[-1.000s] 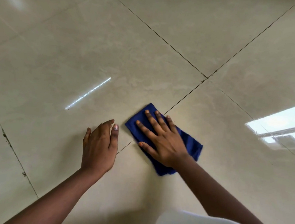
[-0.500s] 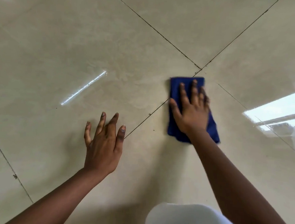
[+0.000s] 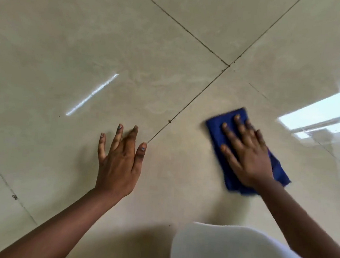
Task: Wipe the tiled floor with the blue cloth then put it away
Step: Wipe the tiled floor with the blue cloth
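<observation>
So, the wiping part is being done right now and the putting-away part isn't being touched yet. The blue cloth (image 3: 224,131) is being pressed flat onto the tiled floor (image 3: 70,39) under the right hand (image 3: 246,155), on the tile just right of the diagonal grout line (image 3: 187,107). That hand is spread open, palm down, fingers fanned over the fabric, so the cloth is being pinned and pushed rather than gripped. The left hand (image 3: 119,163) is being kept flat on the floor too, fingers splayed, nothing under it, probably just propping.

How much of the floor is already being left clean is hard to judge; the cloth's edges are blurry and the tiles are glossy all over, so no wet trail is being shown clearly. No spot for storing the cloth is being shown either.

Counts: one cloth, two hands, four tiles meeting at one grout crossing, plus one more tile at the lower left.
</observation>
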